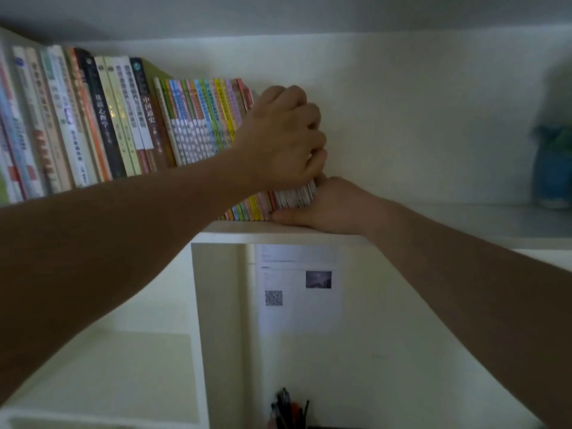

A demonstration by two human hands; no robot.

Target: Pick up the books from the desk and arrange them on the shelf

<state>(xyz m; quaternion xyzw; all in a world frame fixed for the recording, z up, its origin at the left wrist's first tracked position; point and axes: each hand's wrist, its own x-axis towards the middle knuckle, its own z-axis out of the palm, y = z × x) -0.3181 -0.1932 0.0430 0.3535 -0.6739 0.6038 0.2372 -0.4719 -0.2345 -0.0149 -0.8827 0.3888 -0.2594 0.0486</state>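
**Both hands at the end of the book row on a white shelf**

White shelving fills the view, dim and slightly blurred. Nearest, at the bottom edge, pens (289, 408) stand bunched in a lower compartment, their holder out of sight. Above them a printed sheet (299, 287) with a square code and a small dark photo is stuck to the back wall of that compartment, just right of a vertical divider (199, 320).

Two bare forearms reach up from the lower corners to the shelf board (464, 233) above. The right hand (328, 205) lies low on the board near its front edge, thumb along the board, pressed against the bottom right end of a small stack of thin books (295, 196); whether its fingers curl behind them cannot be told. The left hand (281, 137) sits above it with fingers curled over the top edge of the same thin books, gripping them as they stand at the right end of the row.

To the left, colourful slim books (201, 119) lean leftward, touching the held ones. Further left, taller books (93, 119) with pale, orange and dark spines lean the same way toward the shelf's left end.

Far right on the board, well apart from the books, stands a blurred blue and green object (552, 168) against the white back wall.
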